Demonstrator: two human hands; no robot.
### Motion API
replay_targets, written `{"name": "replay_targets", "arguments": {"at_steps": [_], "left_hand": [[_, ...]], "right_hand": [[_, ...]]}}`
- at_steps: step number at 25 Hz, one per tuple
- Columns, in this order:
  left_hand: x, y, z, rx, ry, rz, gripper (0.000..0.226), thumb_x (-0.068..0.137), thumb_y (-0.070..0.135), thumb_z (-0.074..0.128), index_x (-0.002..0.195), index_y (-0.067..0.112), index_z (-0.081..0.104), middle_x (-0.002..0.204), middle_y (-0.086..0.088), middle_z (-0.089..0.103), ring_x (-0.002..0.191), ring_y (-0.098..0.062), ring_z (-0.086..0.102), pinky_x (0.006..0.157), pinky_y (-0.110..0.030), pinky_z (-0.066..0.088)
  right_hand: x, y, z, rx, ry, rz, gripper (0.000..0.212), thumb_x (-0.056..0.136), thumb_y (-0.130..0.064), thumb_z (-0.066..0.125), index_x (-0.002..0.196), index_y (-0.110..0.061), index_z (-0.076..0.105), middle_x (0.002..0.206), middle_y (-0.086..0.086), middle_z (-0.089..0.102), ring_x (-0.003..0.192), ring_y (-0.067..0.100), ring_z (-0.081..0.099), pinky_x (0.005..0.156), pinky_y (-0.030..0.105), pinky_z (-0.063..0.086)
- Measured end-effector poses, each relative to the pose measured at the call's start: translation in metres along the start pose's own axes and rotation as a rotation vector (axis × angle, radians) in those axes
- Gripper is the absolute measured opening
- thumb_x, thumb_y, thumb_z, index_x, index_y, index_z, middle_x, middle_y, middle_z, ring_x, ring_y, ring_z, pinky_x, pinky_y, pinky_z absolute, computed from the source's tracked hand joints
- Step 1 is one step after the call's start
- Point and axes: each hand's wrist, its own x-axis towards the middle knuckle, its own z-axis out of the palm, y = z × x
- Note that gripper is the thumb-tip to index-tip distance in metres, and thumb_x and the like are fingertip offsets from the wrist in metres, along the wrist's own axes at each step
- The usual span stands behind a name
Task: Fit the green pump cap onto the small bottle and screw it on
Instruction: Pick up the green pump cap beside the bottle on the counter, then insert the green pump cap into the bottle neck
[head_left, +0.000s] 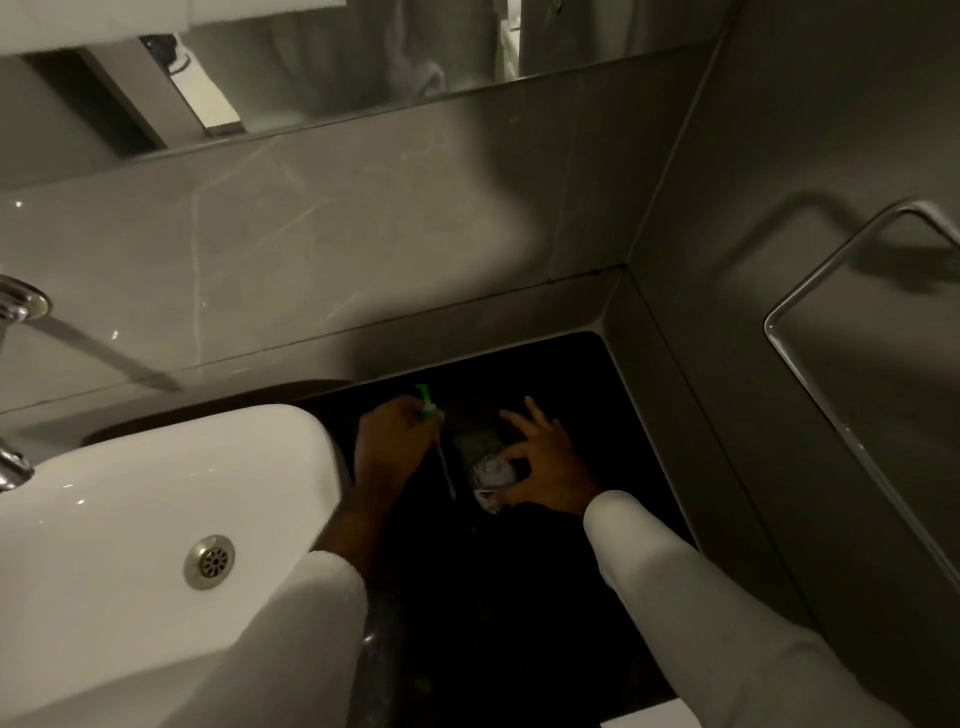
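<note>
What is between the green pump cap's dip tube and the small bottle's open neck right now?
Nothing visible. The left hand holds the green plastic pump cap with its thin dip tube hanging free beside the small clear bottle, which the right hand grips on the dark counter. The gap between them looks clear, though lighting is dim.

Basin (156, 499): glossy white ceramic, with brushed metal drain (209, 563). Wall tiles (311, 249): polished, marble-veined. Towel rail (810, 374): shiny metal; sleeves (675, 582): white cloth.

A white ceramic basin (156, 499) with a round metal drain (209, 562) sits beside a dark countertop (493, 597); a chrome towel ring (831, 291) hangs on the grey wall.
</note>
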Motion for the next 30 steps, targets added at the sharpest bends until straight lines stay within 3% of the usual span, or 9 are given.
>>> {"name": "replay_targets", "arguments": {"at_steps": [3, 7, 11, 17, 19, 22, 24, 27, 30], "left_hand": [[-0.010, 0.034, -0.036, -0.336, 0.166, 0.331, 0.022, 0.082, 0.036, 0.082, 0.103, 0.034, 0.075, 0.090, 0.017, 0.076, 0.091, 0.000, 0.073, 0.078, -0.010, 0.052], [-0.026, 0.052, -0.043, -0.391, 0.192, 0.529, 0.028, 0.084, 0.035, 0.081, 0.110, 0.035, 0.072, 0.106, 0.006, 0.075, 0.102, -0.008, 0.070, 0.089, -0.022, 0.054], [-0.023, 0.045, -0.030, -0.341, 0.217, 0.565, 0.031, 0.081, 0.040, 0.080, 0.107, 0.023, 0.075, 0.102, 0.019, 0.069, 0.101, -0.002, 0.067, 0.088, -0.018, 0.052], [-0.029, 0.017, 0.004, -0.309, 0.020, 0.453, 0.024, 0.079, 0.048, 0.076, 0.102, 0.050, 0.070, 0.108, 0.027, 0.067, 0.101, 0.001, 0.069, 0.088, -0.015, 0.053], [-0.034, 0.007, 0.018, -0.281, -0.079, 0.424, 0.026, 0.079, 0.041, 0.077, 0.105, 0.044, 0.071, 0.107, 0.026, 0.066, 0.100, 0.002, 0.068, 0.090, -0.021, 0.055], [-0.039, -0.002, 0.029, -0.294, -0.256, 0.386, 0.040, 0.087, 0.011, 0.074, 0.111, 0.043, 0.067, 0.115, 0.015, 0.062, 0.113, -0.022, 0.066, 0.099, -0.043, 0.053], [-0.040, 0.000, 0.031, -0.303, -0.296, 0.416, 0.041, 0.089, 0.001, 0.071, 0.118, 0.030, 0.068, 0.122, 0.006, 0.060, 0.118, -0.022, 0.062, 0.103, -0.030, 0.050], [-0.043, 0.011, 0.030, -0.256, -0.170, 0.439, 0.029, 0.082, 0.011, 0.081, 0.110, 0.008, 0.072, 0.110, 0.000, 0.061, 0.101, -0.012, 0.064, 0.085, -0.007, 0.047], [-0.043, 0.017, 0.028, -0.204, -0.144, 0.358, 0.023, 0.085, 0.016, 0.080, 0.105, 0.010, 0.071, 0.102, -0.004, 0.070, 0.097, -0.017, 0.068, 0.086, -0.033, 0.055]], "right_hand": [[0.014, 0.000, -0.010, -0.084, -0.075, 0.066, 0.041, 0.067, -0.051, 0.085, 0.096, -0.022, 0.081, 0.172, -0.013, 0.003, 0.158, 0.026, -0.020, 0.126, 0.058, -0.010], [0.023, -0.001, -0.013, -0.089, -0.120, 0.131, 0.043, 0.065, -0.055, 0.084, 0.099, -0.029, 0.079, 0.172, -0.013, -0.006, 0.157, 0.034, -0.023, 0.126, 0.063, -0.004], [0.024, -0.001, -0.012, -0.076, -0.124, 0.157, 0.039, 0.065, -0.053, 0.086, 0.097, -0.031, 0.078, 0.172, -0.014, -0.005, 0.158, 0.035, -0.020, 0.125, 0.065, 0.000], [0.019, 0.001, -0.009, -0.023, -0.086, 0.160, 0.033, 0.064, -0.051, 0.087, 0.091, -0.037, 0.074, 0.172, -0.014, -0.004, 0.158, 0.037, -0.016, 0.124, 0.066, 0.004], [0.020, 0.003, -0.007, -0.016, -0.070, 0.180, 0.059, 0.063, -0.051, 0.088, 0.116, -0.031, 0.072, 0.173, -0.012, -0.005, 0.159, 0.037, -0.014, 0.124, 0.067, 0.007], [0.022, 0.003, -0.004, 0.004, -0.063, 0.214, 0.099, 0.062, -0.055, 0.087, 0.148, -0.021, 0.050, 0.173, -0.011, -0.007, 0.159, 0.037, -0.012, 0.125, 0.065, 0.008], [0.022, 0.004, -0.004, 0.014, -0.060, 0.222, 0.102, 0.062, -0.057, 0.086, 0.150, -0.022, 0.048, 0.173, -0.011, -0.006, 0.159, 0.036, -0.011, 0.126, 0.064, 0.008], [0.021, 0.004, -0.003, 0.020, -0.043, 0.228, 0.105, 0.062, -0.057, 0.087, 0.152, -0.028, 0.043, 0.173, -0.010, -0.007, 0.160, 0.036, -0.008, 0.126, 0.063, 0.009], [0.019, 0.004, 0.001, 0.049, -0.009, 0.244, 0.112, 0.060, -0.052, 0.090, 0.156, -0.036, 0.034, 0.173, -0.005, -0.010, 0.160, 0.036, -0.005, 0.127, 0.061, 0.010]]}}
